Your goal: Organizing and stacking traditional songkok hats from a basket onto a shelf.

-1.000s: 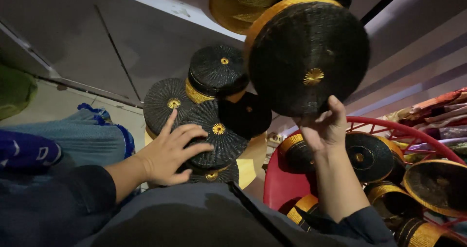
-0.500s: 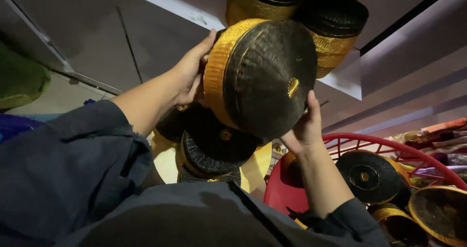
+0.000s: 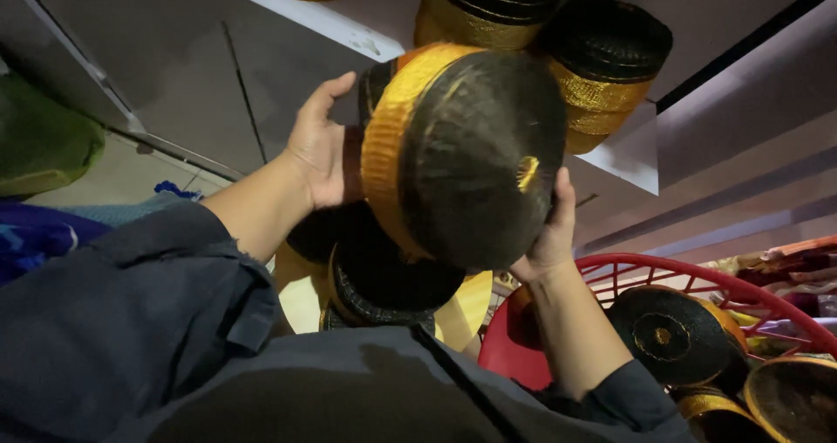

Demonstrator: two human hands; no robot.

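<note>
- Item under inspection: a round, drum-shaped woven box with black lid face, gold-orange side band and small gold centre knot (image 3: pixel 475 155). It is held in the air, tilted so the black face looks toward the camera, below the white shelf edge (image 3: pixel 349 26) and in front of it.
- Left hand (image 3: pixel 323 151): palm pressed flat against the rear face of the box, fingers spread and extended upward, thumb clear of the rim. It braces rather than clasps.
- Right hand (image 3: pixel 547 234): cupped under the lower right rim of the box, fingers wrapped behind the black face and out of sight; how far they curl cannot be told.
- Handling judgement: the box appears light, carried easily between two bare hands. The weave looks stiff enough to keep its shape but likely to dent under a hard squeeze. The textured surface should give fair friction.
- Hold points: the side band and the two flat faces look soundest. The centre knot looks decorative and unfit for lifting. Whether the lid is fixed cannot be told, so pressure on both faces is prudent.
- Surroundings, relative to the held box: similar black-and-gold boxes (image 3: pixel 602 68) stand on the shelf above; a stack of like boxes (image 3: pixel 384 286) sits directly beneath; a red plastic basket (image 3: pixel 697 273) with more of them lies lower right.
</note>
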